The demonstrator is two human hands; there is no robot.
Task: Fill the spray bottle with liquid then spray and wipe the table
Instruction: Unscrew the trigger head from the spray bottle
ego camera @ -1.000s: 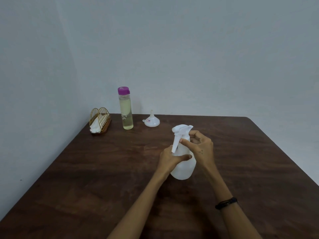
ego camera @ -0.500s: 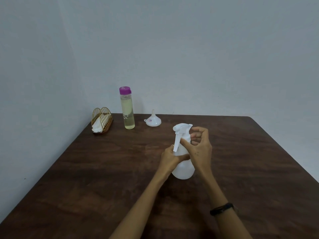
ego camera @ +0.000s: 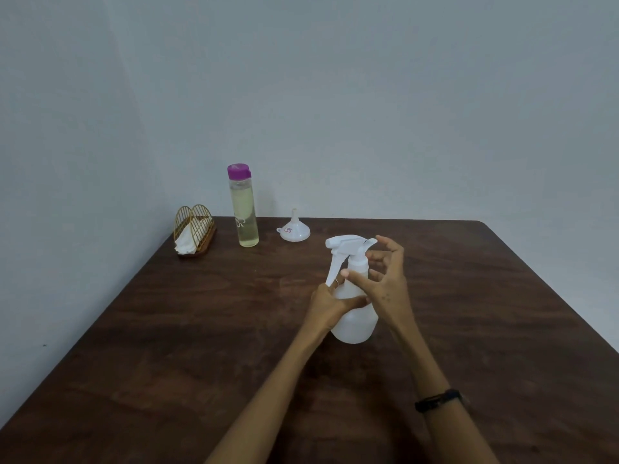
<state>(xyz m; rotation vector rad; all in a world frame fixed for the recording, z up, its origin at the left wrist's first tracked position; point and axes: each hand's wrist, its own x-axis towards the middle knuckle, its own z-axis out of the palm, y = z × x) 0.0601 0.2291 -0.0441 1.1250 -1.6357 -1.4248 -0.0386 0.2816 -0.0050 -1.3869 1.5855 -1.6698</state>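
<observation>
A white spray bottle [ego camera: 355, 324] stands upright near the middle of the dark wooden table [ego camera: 167, 346]. My left hand [ego camera: 326, 304] wraps around its body from the left. My right hand [ego camera: 385, 279] is at the neck below the white trigger head [ego camera: 348, 244], thumb and fingers curled around the collar. At the back stands a tall clear bottle [ego camera: 244, 212] of pale yellow liquid with a purple cap. A small white funnel [ego camera: 294, 231] rests upside down to its right.
A gold wire napkin holder [ego camera: 194, 232] with white tissue sits at the table's far left corner. Grey walls close the left and back sides. A black band is on my right wrist [ego camera: 438, 400].
My right hand's fingers have shifted around the spray head's collar, opening a little. The bottle stays in place on the table, and my left hand keeps its hold.
</observation>
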